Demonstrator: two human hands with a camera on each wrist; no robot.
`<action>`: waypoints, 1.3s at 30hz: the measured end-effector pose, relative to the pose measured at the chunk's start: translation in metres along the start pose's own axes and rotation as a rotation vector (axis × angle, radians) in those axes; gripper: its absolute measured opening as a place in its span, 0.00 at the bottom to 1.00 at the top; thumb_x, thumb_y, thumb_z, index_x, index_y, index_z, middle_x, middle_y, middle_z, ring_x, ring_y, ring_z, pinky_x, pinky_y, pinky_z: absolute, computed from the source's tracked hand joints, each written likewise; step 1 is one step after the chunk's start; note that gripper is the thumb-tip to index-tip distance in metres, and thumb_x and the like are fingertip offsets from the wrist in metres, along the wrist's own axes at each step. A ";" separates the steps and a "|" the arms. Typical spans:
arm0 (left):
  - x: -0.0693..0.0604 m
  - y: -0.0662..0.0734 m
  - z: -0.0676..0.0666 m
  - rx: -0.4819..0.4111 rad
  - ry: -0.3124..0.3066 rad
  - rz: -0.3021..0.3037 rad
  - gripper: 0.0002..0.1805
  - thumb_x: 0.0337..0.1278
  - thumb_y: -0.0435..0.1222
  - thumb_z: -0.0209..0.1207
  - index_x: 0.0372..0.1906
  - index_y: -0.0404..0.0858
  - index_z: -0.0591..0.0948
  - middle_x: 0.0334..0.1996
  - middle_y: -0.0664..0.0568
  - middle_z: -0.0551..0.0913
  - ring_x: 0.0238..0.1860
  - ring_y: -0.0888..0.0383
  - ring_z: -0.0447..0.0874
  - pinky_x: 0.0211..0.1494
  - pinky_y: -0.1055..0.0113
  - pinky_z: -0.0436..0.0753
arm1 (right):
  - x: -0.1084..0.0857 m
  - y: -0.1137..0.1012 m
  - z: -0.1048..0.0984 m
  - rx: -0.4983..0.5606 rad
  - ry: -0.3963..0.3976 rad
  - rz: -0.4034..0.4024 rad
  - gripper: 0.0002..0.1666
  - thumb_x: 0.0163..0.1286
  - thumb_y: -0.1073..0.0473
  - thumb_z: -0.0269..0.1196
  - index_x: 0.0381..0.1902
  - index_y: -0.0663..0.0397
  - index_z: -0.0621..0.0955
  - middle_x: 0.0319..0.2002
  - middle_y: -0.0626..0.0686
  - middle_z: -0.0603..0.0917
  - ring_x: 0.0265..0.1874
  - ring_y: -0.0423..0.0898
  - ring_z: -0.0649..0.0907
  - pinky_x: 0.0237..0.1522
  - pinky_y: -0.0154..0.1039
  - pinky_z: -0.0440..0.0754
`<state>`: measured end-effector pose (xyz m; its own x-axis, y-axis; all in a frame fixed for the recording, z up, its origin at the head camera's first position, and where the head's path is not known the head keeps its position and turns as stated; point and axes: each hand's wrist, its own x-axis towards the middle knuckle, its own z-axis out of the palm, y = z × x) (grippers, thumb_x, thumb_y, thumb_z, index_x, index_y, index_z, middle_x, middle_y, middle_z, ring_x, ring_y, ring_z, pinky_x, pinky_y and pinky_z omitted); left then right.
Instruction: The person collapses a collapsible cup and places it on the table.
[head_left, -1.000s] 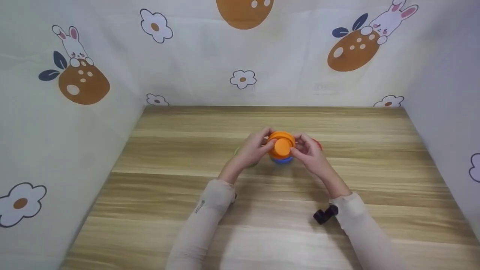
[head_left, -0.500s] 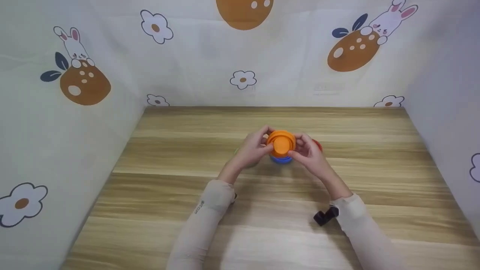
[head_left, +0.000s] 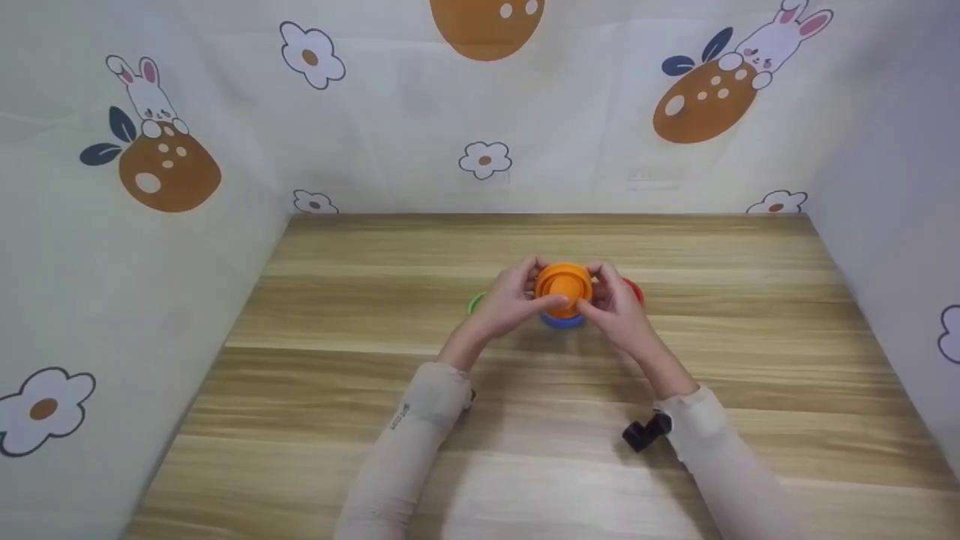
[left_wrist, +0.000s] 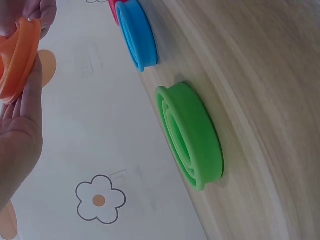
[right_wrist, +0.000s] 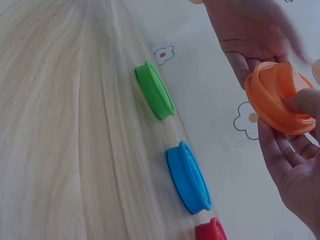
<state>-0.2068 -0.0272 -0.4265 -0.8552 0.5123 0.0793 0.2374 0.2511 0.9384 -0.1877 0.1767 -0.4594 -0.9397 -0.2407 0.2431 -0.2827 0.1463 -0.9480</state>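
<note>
An orange collapsible silicone cup (head_left: 564,279) is held above the table between both hands, its ringed folds and round middle part facing up. My left hand (head_left: 514,300) holds its left side; the thumb reaches over the middle in the head view. On the other side my right hand (head_left: 619,307) grips the rim, its thumb pressing on the folded wall in the right wrist view. A flattened blue cup (right_wrist: 189,177) lies on the table below. To its left is a flattened green cup (left_wrist: 192,135), and a red one (right_wrist: 211,230) lies to its right.
The wood-grain table (head_left: 337,405) carries the cups in a row. Patterned cloth walls (head_left: 405,112) enclose its back and sides. A black wrist camera mount (head_left: 646,433) juts from the right sleeve.
My left thumb has moved from the cup's edge onto its middle. The cup has tilted slightly, and its middle part looks lower within the rings than a second ago.
</note>
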 end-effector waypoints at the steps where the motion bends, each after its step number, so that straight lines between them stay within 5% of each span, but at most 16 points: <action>1: 0.000 0.000 0.000 0.002 0.005 -0.007 0.24 0.63 0.42 0.65 0.57 0.35 0.72 0.52 0.44 0.82 0.51 0.54 0.84 0.57 0.65 0.85 | 0.000 0.000 0.000 -0.004 -0.005 -0.002 0.21 0.67 0.74 0.61 0.55 0.69 0.68 0.49 0.56 0.77 0.42 0.34 0.83 0.47 0.26 0.83; 8: 0.001 0.005 -0.001 0.074 0.018 -0.022 0.21 0.61 0.36 0.65 0.56 0.36 0.73 0.54 0.43 0.80 0.55 0.48 0.85 0.56 0.63 0.86 | -0.003 0.003 -0.002 0.030 -0.032 -0.009 0.20 0.69 0.70 0.61 0.56 0.67 0.69 0.49 0.57 0.81 0.46 0.39 0.82 0.52 0.27 0.82; 14: 0.002 0.005 -0.001 0.211 0.056 0.012 0.20 0.61 0.38 0.64 0.55 0.39 0.73 0.52 0.47 0.81 0.52 0.51 0.84 0.56 0.65 0.86 | -0.002 0.001 0.001 0.003 -0.016 0.008 0.22 0.69 0.65 0.64 0.56 0.65 0.69 0.51 0.59 0.81 0.47 0.39 0.83 0.52 0.28 0.82; 17: 0.002 0.004 -0.001 0.210 0.062 0.018 0.19 0.62 0.36 0.64 0.55 0.39 0.73 0.52 0.47 0.81 0.54 0.53 0.83 0.58 0.64 0.85 | -0.001 0.001 -0.001 0.000 0.010 0.021 0.20 0.69 0.65 0.64 0.55 0.65 0.71 0.50 0.56 0.81 0.48 0.38 0.82 0.53 0.28 0.82; 22: 0.001 0.007 -0.003 0.186 0.070 0.054 0.15 0.63 0.28 0.61 0.53 0.37 0.74 0.52 0.46 0.81 0.58 0.53 0.80 0.63 0.60 0.83 | 0.002 0.002 -0.008 0.142 0.002 0.115 0.19 0.76 0.61 0.56 0.59 0.66 0.72 0.50 0.51 0.81 0.47 0.41 0.85 0.53 0.36 0.86; 28: 0.001 0.008 -0.003 0.275 0.104 0.138 0.12 0.63 0.26 0.61 0.48 0.38 0.75 0.52 0.47 0.79 0.63 0.52 0.76 0.69 0.57 0.78 | 0.005 -0.003 -0.010 0.267 -0.028 0.216 0.23 0.78 0.56 0.54 0.61 0.69 0.74 0.47 0.47 0.84 0.43 0.44 0.88 0.51 0.38 0.87; 33: 0.002 0.008 -0.007 0.243 0.161 0.042 0.20 0.62 0.32 0.64 0.57 0.37 0.72 0.58 0.45 0.73 0.65 0.51 0.73 0.71 0.58 0.76 | 0.009 -0.004 -0.011 0.235 0.041 0.196 0.23 0.74 0.59 0.59 0.60 0.69 0.76 0.48 0.45 0.86 0.46 0.41 0.88 0.54 0.36 0.86; 39: 0.002 0.005 -0.017 0.044 0.187 -0.051 0.31 0.58 0.29 0.65 0.65 0.32 0.65 0.64 0.39 0.70 0.63 0.46 0.74 0.68 0.57 0.79 | 0.018 0.001 -0.009 0.191 0.053 0.127 0.26 0.70 0.63 0.64 0.62 0.68 0.74 0.58 0.54 0.82 0.50 0.35 0.85 0.54 0.28 0.83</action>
<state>-0.2153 -0.0392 -0.4158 -0.9362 0.3379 0.0970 0.2080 0.3101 0.9277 -0.2067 0.1809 -0.4540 -0.9756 -0.1805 0.1248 -0.1244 -0.0131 -0.9921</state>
